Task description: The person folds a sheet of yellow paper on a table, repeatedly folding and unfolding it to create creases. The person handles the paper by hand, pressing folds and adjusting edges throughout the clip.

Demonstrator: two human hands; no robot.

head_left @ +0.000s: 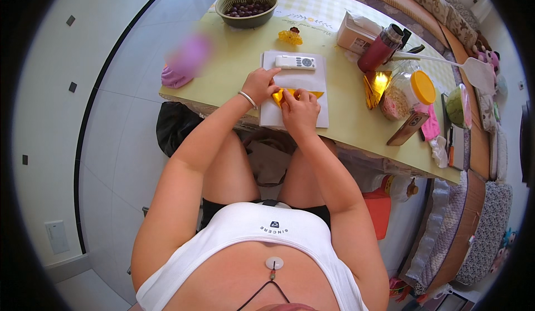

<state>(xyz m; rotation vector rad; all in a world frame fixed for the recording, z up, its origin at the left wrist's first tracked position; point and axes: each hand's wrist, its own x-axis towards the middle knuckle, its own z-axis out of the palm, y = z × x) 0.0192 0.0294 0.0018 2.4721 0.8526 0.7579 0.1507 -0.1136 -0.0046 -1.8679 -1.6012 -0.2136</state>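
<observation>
A piece of shiny gold foil paper (316, 94), folded into a long narrow shape with slanted ends, lies on a stack of white paper (320, 118) at the table's near edge. My left hand (260, 88) pinches its left end, with the index finger reaching up toward the white remote control (295, 62). A silver bangle circles that wrist. My right hand (301, 110) presses on the middle and right of the foil with bent, closed fingers. The remote rests across the upper part of the paper, just beyond both hands.
A basket (245, 18) of dark round fruit and a yellow hair claw (290, 36) are at the far side. Rightward stand a tissue box (356, 33), maroon flask (381, 48), gold sheets (376, 88), yellow-lidded jar (397, 96), phone (408, 129) and cut watermelon (458, 106). Purple cloth (175, 78) lies left.
</observation>
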